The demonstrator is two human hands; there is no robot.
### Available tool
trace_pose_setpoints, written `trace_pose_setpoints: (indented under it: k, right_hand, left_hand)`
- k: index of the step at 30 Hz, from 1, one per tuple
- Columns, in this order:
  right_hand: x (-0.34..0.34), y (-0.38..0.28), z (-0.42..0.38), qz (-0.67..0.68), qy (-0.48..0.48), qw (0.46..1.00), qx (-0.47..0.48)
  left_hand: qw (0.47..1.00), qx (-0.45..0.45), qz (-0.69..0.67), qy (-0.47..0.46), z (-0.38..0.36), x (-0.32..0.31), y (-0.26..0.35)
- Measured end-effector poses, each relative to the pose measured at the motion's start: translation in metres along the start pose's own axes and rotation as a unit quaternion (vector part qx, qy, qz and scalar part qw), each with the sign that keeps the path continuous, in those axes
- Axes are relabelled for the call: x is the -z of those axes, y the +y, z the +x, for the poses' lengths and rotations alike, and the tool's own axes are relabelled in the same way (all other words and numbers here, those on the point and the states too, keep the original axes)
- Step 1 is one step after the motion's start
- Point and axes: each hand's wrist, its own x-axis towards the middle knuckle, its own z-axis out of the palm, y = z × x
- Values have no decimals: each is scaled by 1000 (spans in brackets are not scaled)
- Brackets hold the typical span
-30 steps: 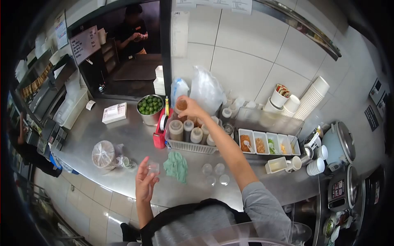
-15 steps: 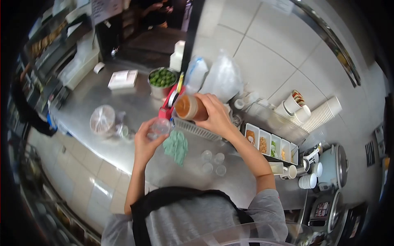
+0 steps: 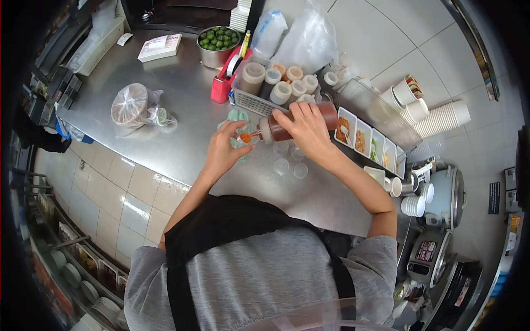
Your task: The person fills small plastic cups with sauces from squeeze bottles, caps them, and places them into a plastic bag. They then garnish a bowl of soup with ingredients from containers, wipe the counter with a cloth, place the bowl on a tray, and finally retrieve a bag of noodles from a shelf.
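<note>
Apparently partway: pinched a small cup [image 3: 253, 142] of orange sauce [image 3: 244, 137] in the left hand [image 3: 221, 150], wrapped the right hand [image 3: 309, 131] round a tipped squeeze bottle [image 3: 279, 131]; had four clear cups [image 3: 300, 170] seemingly unfilled on the bench [image 3: 331, 201].

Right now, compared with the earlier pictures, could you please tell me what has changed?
The right hand has lifted the bottle out of the basket and tipped it sideways, nozzle to the left. The left hand has brought its small cup up to the nozzle; orange sauce now shows inside. Neither let go. The four cups on the counter stayed put.
</note>
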Motion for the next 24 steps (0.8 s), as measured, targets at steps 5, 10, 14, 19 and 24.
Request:
trace_pose_setpoints:
  k: [5,10,14,19,24]
  right_hand:
    - [-3,-4,-22,-19,-7,1000,-21]
    - [-3,-9,-43,-9,-17,997,-69]
    - [-6,-14,-62,10,-28,994,-104]
    - [-19,-20,-83,47,-57,986,-150]
    - [-33,-21,-102,245,-139,922,-265]
  left_hand:
    - [999,-13,-29,-22,-4,-14,-6]
    - [996,7,-65,-62,-7,-24,-5]
    - [993,-6,-87,-82,-10,-36,-15]
    - [994,-50,-23,-96,-15,-49,-32]
    - [989,-20,-59,-135,-18,-53,-45]
